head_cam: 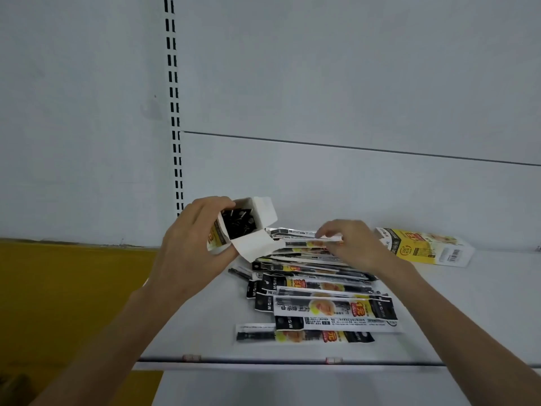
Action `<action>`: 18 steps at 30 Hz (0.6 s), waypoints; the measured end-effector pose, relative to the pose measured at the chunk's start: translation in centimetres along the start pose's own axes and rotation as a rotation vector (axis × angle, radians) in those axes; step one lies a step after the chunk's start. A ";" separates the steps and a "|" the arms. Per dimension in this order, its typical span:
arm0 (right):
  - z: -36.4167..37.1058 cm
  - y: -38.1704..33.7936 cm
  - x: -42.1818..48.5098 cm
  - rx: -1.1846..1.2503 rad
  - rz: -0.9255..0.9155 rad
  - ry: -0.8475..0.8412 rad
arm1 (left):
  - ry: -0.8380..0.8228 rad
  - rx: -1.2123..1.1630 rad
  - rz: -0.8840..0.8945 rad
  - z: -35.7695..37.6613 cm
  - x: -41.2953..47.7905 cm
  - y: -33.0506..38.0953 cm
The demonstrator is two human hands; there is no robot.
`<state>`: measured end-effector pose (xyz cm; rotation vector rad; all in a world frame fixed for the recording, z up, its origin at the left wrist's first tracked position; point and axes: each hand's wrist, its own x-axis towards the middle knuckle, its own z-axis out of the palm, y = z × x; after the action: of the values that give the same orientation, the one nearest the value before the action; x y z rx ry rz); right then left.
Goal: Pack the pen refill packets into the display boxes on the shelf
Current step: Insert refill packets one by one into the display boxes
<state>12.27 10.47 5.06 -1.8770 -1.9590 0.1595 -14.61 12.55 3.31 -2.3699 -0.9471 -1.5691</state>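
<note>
Head view, sole view; item 1, left hand (187, 247): fingers and thumb curled round an open display box (265, 213), lifted off the shelf (468, 317) and tilted so its mouth faces the person and the right hand, presumably to take the next packet endwise; dark refill packets already stand inside, and its white flaps are folded back clear of the opening; item 2, right hand (351, 244): fingertips pinching one refill packet (298, 244) at the far top of the heap, its near end just beside the box's lower flap, so it looks ready to be slid across; item 3, loose pile of packets (322, 306): lying flat and overlapping on the shelf between the two forearms, mostly lengthwise left to right, within easy reach of either hand; many not yet boxed, so the task seems well short of done; item 4, second display box (424, 247): yellow and white, on its side at the back right of the shelf, just beyond the right hand, untouched; whether full or empty cannot be told; item 5, fittings: pale back panel (351, 83) and slotted upright (174, 112) behind; yellow surface (73, 288) to the left
</note>
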 end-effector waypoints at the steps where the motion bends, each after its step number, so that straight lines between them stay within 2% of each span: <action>1: 0.6 0.6 0.0 -0.040 0.020 -0.032 | -0.005 -0.005 -0.009 0.0 0.0 0.0; 6: 1.4 0.8 0.3 -0.191 -0.041 0.010 | -0.023 0.011 -0.004 -0.2 -0.2 -0.2; 13: 0.6 0.0 0.7 -0.188 -0.136 0.064 | -0.010 0.036 0.002 -0.9 -0.2 -0.5; 18: 1.1 -0.3 0.4 -0.166 -0.125 -0.157 | -0.016 0.036 -0.011 -1.3 -0.3 -0.7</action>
<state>11.61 11.06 4.25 -1.8857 -2.2515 0.1125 -16.13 12.43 3.45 -2.3600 -0.9854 -1.5258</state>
